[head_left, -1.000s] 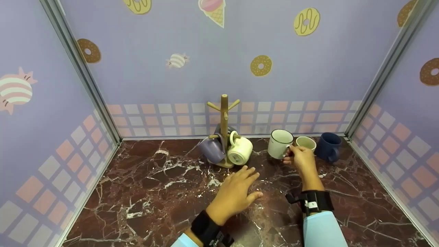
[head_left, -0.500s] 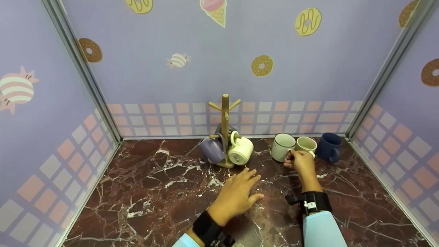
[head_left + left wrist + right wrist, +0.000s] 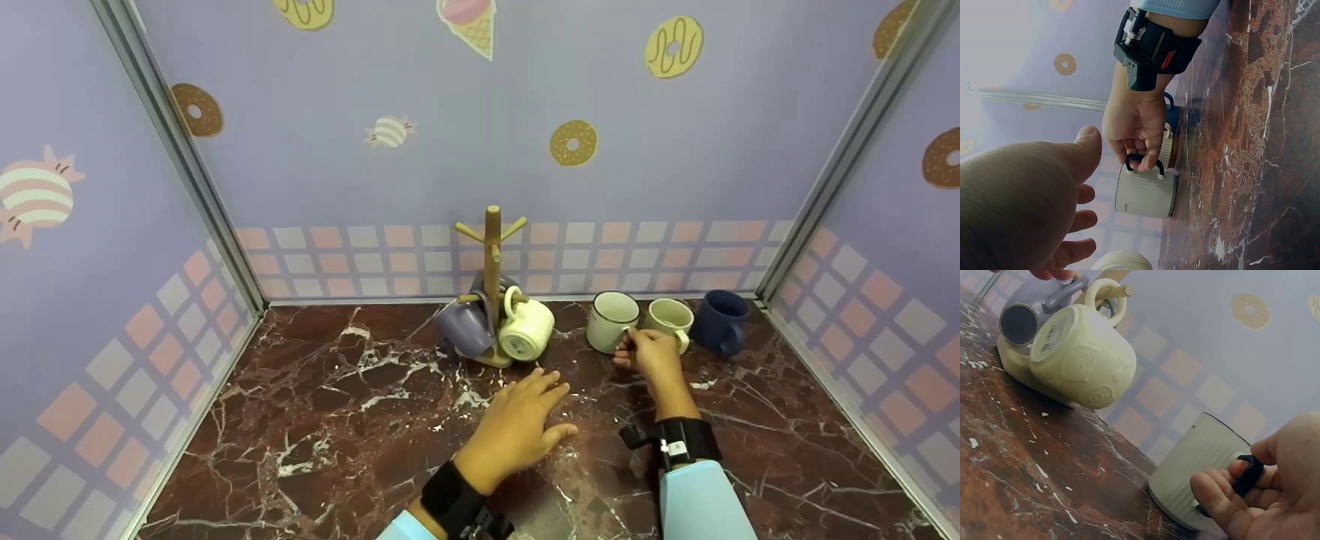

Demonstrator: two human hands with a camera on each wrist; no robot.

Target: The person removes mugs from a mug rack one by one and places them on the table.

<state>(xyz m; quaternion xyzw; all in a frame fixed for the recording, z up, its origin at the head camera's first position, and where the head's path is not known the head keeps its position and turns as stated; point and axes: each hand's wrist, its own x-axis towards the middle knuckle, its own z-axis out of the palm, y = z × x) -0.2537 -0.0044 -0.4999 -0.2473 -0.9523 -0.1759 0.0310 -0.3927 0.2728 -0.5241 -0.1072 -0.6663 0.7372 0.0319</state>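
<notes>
A ribbed white mug with a dark rim stands upright at the back right of the counter. My right hand grips its black handle, thumb and fingers around it in the right wrist view. My left hand, fingers straight and spread, is low over the counter in front of a wooden mug tree. From the tree's lower pegs hang a purple mug and a cream mug, both tilted. Behind the pole a dark grey mug is mostly hidden.
Right of the white mug stand a small cream cup and a navy mug, close together near the back wall. Upper pegs of the tree stick out bare. Patterned walls enclose the marble counter on three sides.
The white mug came right and toward me, then shifted slightly back left, with my right hand on its handle throughout. More of the small cream cup shows now. My left hand stays put.
</notes>
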